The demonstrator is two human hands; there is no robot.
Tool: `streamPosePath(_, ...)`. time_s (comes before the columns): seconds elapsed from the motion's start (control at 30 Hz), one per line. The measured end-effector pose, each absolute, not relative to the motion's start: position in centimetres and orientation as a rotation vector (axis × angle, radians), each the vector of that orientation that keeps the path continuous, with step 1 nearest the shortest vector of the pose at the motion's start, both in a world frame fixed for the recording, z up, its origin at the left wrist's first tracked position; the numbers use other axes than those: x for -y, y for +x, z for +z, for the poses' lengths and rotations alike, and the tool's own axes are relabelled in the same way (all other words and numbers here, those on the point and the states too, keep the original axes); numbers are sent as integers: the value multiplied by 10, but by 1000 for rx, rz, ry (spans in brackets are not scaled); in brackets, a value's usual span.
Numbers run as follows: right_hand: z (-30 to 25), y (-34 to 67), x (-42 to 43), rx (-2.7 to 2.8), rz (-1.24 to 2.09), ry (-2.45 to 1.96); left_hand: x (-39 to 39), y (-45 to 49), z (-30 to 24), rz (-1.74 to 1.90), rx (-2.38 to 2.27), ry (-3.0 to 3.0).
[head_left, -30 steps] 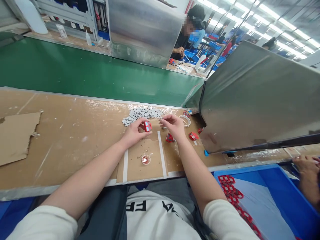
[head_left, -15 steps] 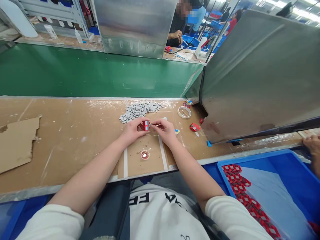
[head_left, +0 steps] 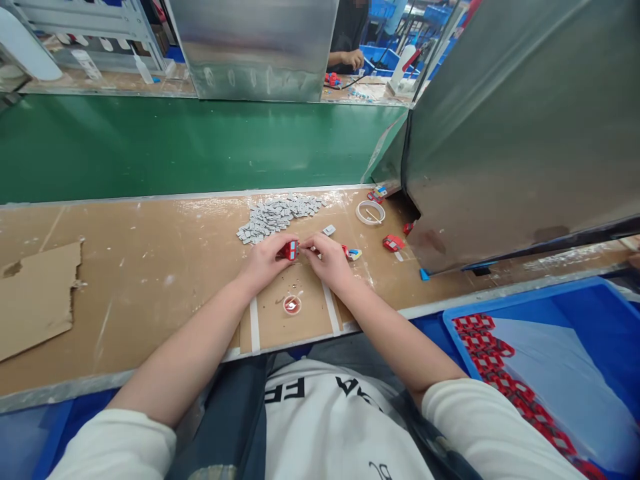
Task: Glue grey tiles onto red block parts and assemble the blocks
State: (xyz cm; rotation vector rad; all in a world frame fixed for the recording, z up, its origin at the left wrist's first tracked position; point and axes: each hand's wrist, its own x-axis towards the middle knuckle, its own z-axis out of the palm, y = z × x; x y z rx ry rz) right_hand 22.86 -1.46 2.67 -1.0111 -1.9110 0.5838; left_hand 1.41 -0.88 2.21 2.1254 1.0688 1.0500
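My left hand [head_left: 266,263] is closed around a small red toy car [head_left: 291,250] with white and light-blue patches, held just above the table. On its right side, my right hand [head_left: 327,261] is pinched, fingertips close to the car. Whatever sits between those fingertips is too small to make out. Behind the hands lies a heap of small grey flat pieces [head_left: 280,218], and a single grey piece [head_left: 329,230] lies apart from it. A small round cup [head_left: 292,305] with something reddish inside stands nearer to me. A yellow, blue and red piece [head_left: 354,255] lies beside my right hand.
A white ring [head_left: 370,213] and red toy cars [head_left: 393,243] lie to the right, by a large grey metal panel [head_left: 500,147]. A blue bin [head_left: 565,303] at lower right holds rows of red parts. Torn cardboard [head_left: 40,293] lies left. A co-worker's hand [head_left: 354,59] shows across.
The view has shifted slightly. Both hands stay together at the toy car, with my right fingers bent a little more. Another person's hand at the right edge has mostly left view.
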Motion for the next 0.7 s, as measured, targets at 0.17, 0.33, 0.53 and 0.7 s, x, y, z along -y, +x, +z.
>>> streamPosePath(0.17, 28, 232, 15, 1807, 785, -1167, 14, 15, 32, 1122, -1032, 2195)
streamPosePath(0.33, 40, 236, 20, 2153, 715, -1145, 18, 16, 38, 1148, -986, 2155)
streamPosePath(0.53, 41, 234, 22, 2254, 617, -1122, 18, 15, 39, 1103, -977, 2074)
streamPosePath(0.7, 36, 232, 24, 2192, 717, -1065, 20, 13, 44, 1059, -980, 2143)
